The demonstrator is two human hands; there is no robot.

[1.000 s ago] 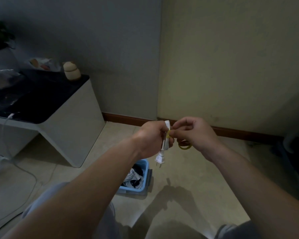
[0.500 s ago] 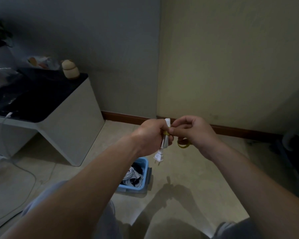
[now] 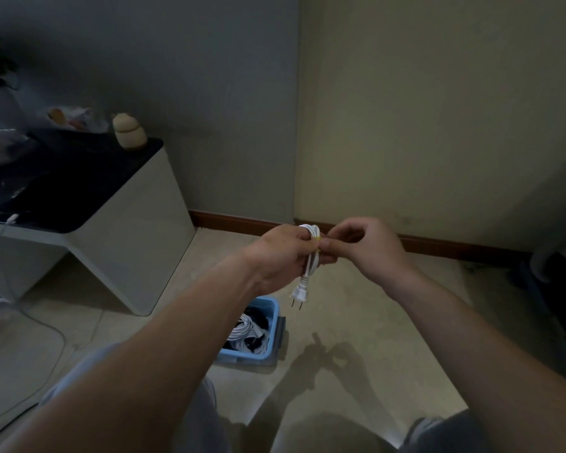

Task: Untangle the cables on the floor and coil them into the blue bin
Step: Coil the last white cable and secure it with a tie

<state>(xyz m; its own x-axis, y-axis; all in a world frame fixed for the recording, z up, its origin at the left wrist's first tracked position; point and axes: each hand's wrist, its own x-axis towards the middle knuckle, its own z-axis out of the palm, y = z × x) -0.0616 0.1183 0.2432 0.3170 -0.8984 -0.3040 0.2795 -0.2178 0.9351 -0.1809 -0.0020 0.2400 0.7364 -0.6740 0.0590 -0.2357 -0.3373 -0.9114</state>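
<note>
Dim corner room, two walls meeting over a tiled floor, with a dark-topped surface at left. On the floor below my hands sits the bin, already carrying coiled white and dark cables, so I judge the job well along. My left hand has its grip closed round a folded white cable, kept upright, I'd say so the loops can't spring apart. My right hand pinches a yellow band near the bundle's top, apparently to bind it before it goes in. Its plug hangs free below the left fist, prongs down. One thin cord trails across the floor far left; whether it belongs to the job I cannot tell.
</note>
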